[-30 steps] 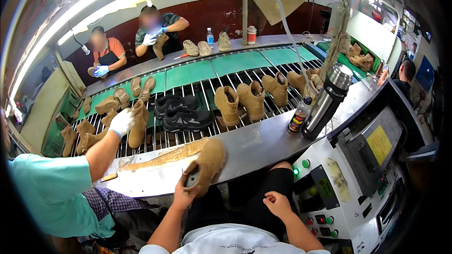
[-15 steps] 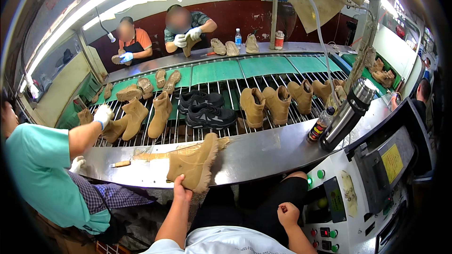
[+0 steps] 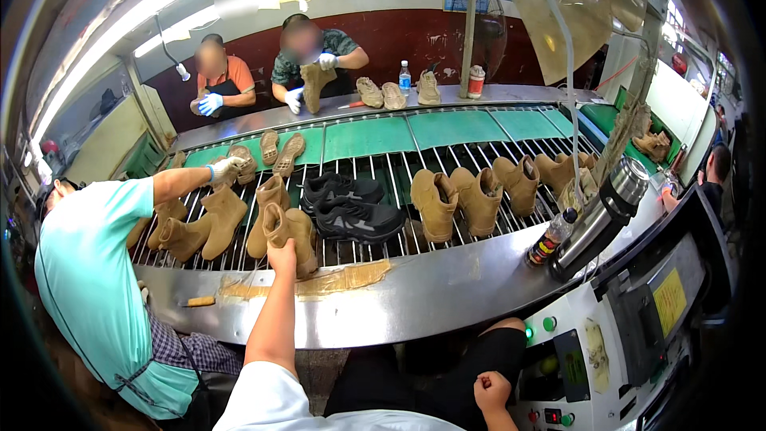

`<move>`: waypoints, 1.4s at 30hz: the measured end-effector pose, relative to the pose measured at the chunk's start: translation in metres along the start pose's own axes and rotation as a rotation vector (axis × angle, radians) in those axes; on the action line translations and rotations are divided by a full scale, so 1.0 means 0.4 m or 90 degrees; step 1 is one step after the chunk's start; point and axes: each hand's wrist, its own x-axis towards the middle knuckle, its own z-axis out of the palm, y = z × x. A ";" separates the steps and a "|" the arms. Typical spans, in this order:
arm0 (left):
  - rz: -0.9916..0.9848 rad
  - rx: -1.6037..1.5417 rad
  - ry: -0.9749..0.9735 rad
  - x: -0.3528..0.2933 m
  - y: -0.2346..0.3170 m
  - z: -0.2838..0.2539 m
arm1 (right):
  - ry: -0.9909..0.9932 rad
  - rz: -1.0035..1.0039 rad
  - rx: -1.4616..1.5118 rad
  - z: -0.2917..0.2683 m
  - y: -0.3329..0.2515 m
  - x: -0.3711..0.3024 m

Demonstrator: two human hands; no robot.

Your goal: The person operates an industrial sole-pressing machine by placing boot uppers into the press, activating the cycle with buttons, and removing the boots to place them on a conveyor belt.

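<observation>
My left hand [image 3: 281, 258] is closed around a tan ankle boot [image 3: 302, 243], held upright at the near edge of the roller conveyor [image 3: 383, 161]. Just behind it stands another tan boot [image 3: 264, 215], partly hidden. A pair of black sneakers [image 3: 359, 221] lies to its right on the rollers. Low at the right, by my lap, my right hand [image 3: 491, 390] is curled into a fist with nothing showing in it. More tan boots [image 3: 224, 222] stand to the left, and a row of them [image 3: 436, 206] stands right of the sneakers.
Along the near side runs a metal ledge [image 3: 431, 295], bearing a wooden-handled tool [image 3: 199, 302], a dark drink bottle [image 3: 552, 237] and a steel flask [image 3: 600, 219]. A control box [image 3: 590, 335] stands right. At left, a co-worker in teal [image 3: 96, 271] reaches over the rollers; two people work across.
My left hand has carried the boot forward and left, from above the ledge to the conveyor edge, turning it upright. The teal-clad co-worker has leaned in and reached farther across. My right hand stays closed.
</observation>
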 end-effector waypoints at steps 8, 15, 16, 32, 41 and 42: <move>0.049 0.065 -0.113 0.025 -0.007 0.035 | -0.032 0.012 -0.050 0.026 -0.034 0.031; 0.051 -0.050 -0.137 0.030 -0.088 0.143 | -0.045 -0.051 -0.143 0.031 -0.073 0.058; 0.081 -0.004 -0.136 0.017 -0.085 0.157 | -0.058 -0.056 -0.162 0.035 -0.061 0.061; 0.092 0.062 -0.233 0.117 -0.100 0.121 | -0.116 -0.125 -0.024 0.213 0.128 0.159; 0.089 -0.007 -0.235 0.265 -0.005 -0.013 | -0.220 -0.222 0.048 0.501 -0.124 0.428; 0.079 -0.056 -0.249 0.309 -0.014 -0.016 | -0.212 -0.224 0.046 0.545 -0.129 0.456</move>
